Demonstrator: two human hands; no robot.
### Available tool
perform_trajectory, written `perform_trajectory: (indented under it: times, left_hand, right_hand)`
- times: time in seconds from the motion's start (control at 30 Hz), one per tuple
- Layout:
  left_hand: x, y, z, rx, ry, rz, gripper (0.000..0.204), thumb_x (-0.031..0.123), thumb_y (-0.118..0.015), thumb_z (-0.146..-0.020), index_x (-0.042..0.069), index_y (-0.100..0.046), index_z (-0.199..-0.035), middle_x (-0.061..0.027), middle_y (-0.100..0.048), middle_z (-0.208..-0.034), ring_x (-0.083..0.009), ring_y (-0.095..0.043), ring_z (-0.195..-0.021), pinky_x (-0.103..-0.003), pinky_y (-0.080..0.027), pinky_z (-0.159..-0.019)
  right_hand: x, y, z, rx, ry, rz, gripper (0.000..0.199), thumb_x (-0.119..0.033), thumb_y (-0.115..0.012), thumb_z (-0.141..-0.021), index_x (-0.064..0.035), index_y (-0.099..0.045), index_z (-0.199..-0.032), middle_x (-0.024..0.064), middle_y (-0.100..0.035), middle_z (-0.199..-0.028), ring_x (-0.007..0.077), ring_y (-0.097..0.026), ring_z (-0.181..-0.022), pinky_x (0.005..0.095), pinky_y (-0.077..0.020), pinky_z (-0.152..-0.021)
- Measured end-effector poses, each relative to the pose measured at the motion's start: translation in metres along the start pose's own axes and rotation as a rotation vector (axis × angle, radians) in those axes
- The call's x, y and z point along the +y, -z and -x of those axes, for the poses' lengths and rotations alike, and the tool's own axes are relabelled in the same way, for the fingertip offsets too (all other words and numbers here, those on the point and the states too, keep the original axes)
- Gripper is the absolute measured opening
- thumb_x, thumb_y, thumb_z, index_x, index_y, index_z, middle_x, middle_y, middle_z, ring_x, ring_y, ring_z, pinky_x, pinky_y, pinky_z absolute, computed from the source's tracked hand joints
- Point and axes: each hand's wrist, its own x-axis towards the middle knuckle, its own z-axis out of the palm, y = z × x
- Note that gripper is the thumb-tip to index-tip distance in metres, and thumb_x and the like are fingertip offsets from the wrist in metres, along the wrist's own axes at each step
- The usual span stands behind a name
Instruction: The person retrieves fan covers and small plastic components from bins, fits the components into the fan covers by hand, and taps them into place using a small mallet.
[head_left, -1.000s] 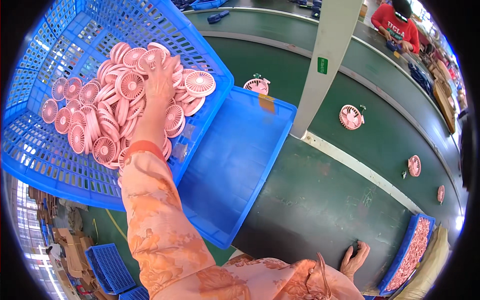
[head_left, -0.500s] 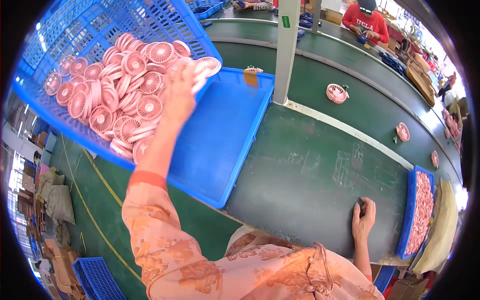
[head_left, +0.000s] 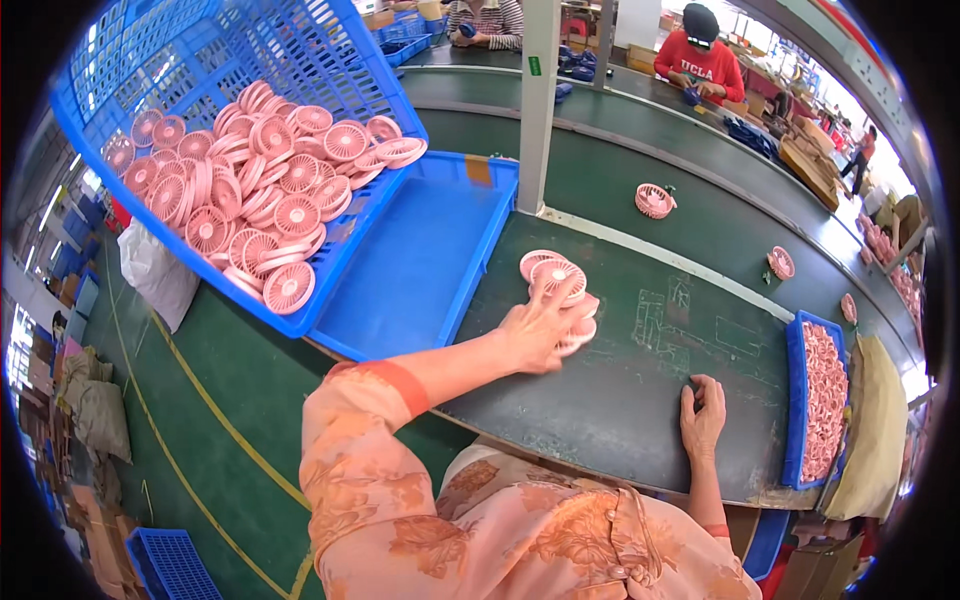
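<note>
My left hand [head_left: 540,335] is reaching across the dark green worktable [head_left: 610,400], its fingers around several round pink fan grilles [head_left: 557,277]. These slotted discs are bunched loosely at the tabletop, and my fingers partly cover them. To the right, my right hand [head_left: 704,415] rests on the table with slightly bent fingers apart and nothing in it. A tilted blue crate [head_left: 330,290] at the left holds a heap of the same pink fan grilles [head_left: 298,214]. Part of a flat blue tray [head_left: 410,270] shows beside and below that crate.
A narrow blue bin [head_left: 797,400] of small pink parts stands at the table's right end. Beyond a metal post [head_left: 537,110], pink fan pieces [head_left: 655,201] lie on the green conveyor [head_left: 600,165]. A person in a red top [head_left: 700,68] works on the far side.
My left hand has moved from the crate's heap rightward to the worktable, bringing several pink fan grilles along. My right hand stays on the table. The whole view has shifted slightly.
</note>
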Motion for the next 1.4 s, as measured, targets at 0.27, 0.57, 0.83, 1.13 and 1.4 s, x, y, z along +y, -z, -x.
perform_trajectory:
  times: [0.27,0.57,0.83,1.13,1.4]
  left_hand:
    - [-0.111,0.098,-0.040,0.433,0.152,-0.144,0.082,0.043,-0.089,-0.064,0.016,-0.056,-0.134,-0.0219,-0.046,-0.147,-0.0437,-0.043,-0.138,-0.052,-0.041,-0.110]
    - [-0.300,0.109,-0.045,0.217,0.896,-0.539,0.121,0.065,-0.087,-0.056,0.029,-0.032,-0.158,-0.0151,-0.017,-0.167,-0.0505,-0.004,-0.152,-0.078,-0.012,-0.112]
    - [-0.341,0.122,-0.037,0.381,0.761,-0.563,0.081,0.056,-0.079,-0.074,0.023,-0.051,-0.142,-0.0144,-0.041,-0.155,-0.0452,-0.028,-0.145,-0.061,-0.029,-0.116]
    - [-0.359,0.135,-0.035,0.381,0.684,-0.302,0.103,0.044,-0.088,-0.066,0.022,-0.037,-0.152,-0.0195,-0.041,-0.149,-0.0420,-0.037,-0.140,-0.062,-0.028,-0.112]
    - [-0.344,0.128,-0.007,0.580,0.625,-0.433,0.054,0.037,-0.081,-0.075,0.008,-0.069,-0.119,-0.0168,-0.058,-0.120,-0.0382,-0.061,-0.108,-0.048,-0.051,-0.093]
  right_hand:
    - [0.001,0.001,-0.005,-0.014,-0.069,0.031,0.014,-0.005,-0.066,-0.088,-0.0027,-0.062,-0.101,0.0040,-0.044,-0.079,0.0161,-0.044,-0.070,0.0300,-0.0403,-0.064]
    - [-0.004,-0.004,-0.012,-0.044,-0.121,0.084,0.013,-0.002,-0.064,-0.087,-0.0022,-0.060,-0.099,0.0038,-0.041,-0.078,0.0164,-0.040,-0.068,0.0304,-0.0352,-0.061]
    - [-0.005,-0.007,-0.012,-0.030,-0.134,0.127,0.012,-0.001,-0.064,-0.086,-0.0021,-0.060,-0.098,0.0059,-0.041,-0.076,0.0202,-0.041,-0.067,0.0336,-0.0352,-0.059]
    - [-0.008,-0.010,-0.013,-0.033,-0.066,0.158,0.011,-0.001,-0.062,-0.087,-0.0009,-0.058,-0.098,0.0077,-0.041,-0.076,0.0226,-0.042,-0.068,0.0349,-0.0367,-0.062]
    - [-0.003,-0.011,-0.014,-0.044,-0.089,0.152,0.011,-0.001,-0.062,-0.088,0.0001,-0.058,-0.098,0.0091,-0.043,-0.079,0.0243,-0.044,-0.071,0.0356,-0.0396,-0.066]
